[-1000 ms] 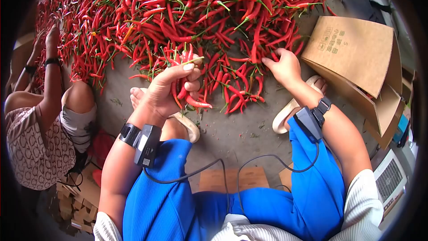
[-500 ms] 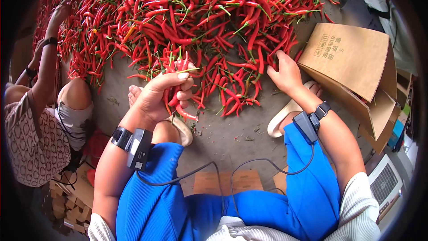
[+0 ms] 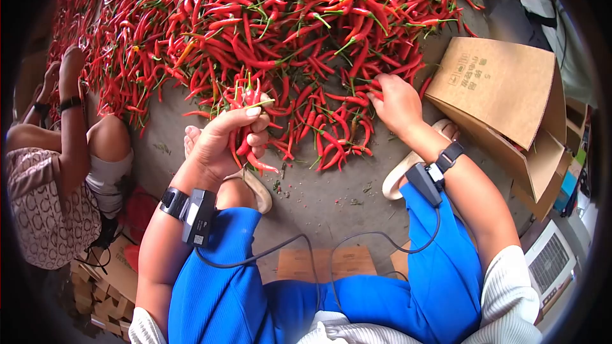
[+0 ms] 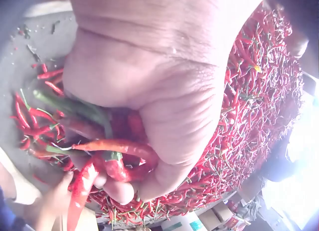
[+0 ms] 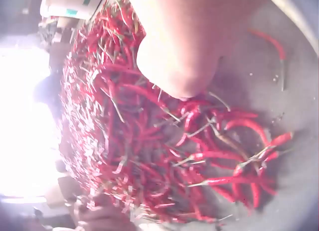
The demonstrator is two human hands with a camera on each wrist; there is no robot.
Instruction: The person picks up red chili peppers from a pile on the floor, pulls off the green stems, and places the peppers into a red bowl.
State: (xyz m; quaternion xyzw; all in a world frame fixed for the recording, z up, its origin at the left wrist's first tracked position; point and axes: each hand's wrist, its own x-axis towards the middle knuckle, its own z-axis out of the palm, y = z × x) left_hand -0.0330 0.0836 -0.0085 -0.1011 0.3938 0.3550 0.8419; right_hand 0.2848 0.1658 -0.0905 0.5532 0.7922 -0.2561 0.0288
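Observation:
My left hand [image 3: 224,137] grips a small bunch of red chili peppers [image 4: 85,186], with green stems sticking up past the thumb. In the left wrist view the fingers curl round the bunch, and one chili hangs down below them. At the near edge of a big heap of red chilies [image 3: 306,32], my right hand [image 3: 398,107] has its thumb and fingertips together on a red chili [image 3: 377,93]. The right wrist view shows the back of that hand low over the chilies, its fingertips mostly hidden. Between the hands lies a loose cluster of chilies [image 3: 335,137].
An open cardboard box [image 3: 497,86] stands right of my right hand. Another person [image 3: 57,197] sits at the left by the heap. A cable [image 3: 280,251] links the wrist devices across my lap. Cardboard pieces [image 3: 105,302] lie lower left; a white vented unit [image 3: 549,258] stands lower right.
My right hand drew back slightly from the heap, then reached in again onto the chilies. The left hand keeps its bunch, shifting a little left and down in view.

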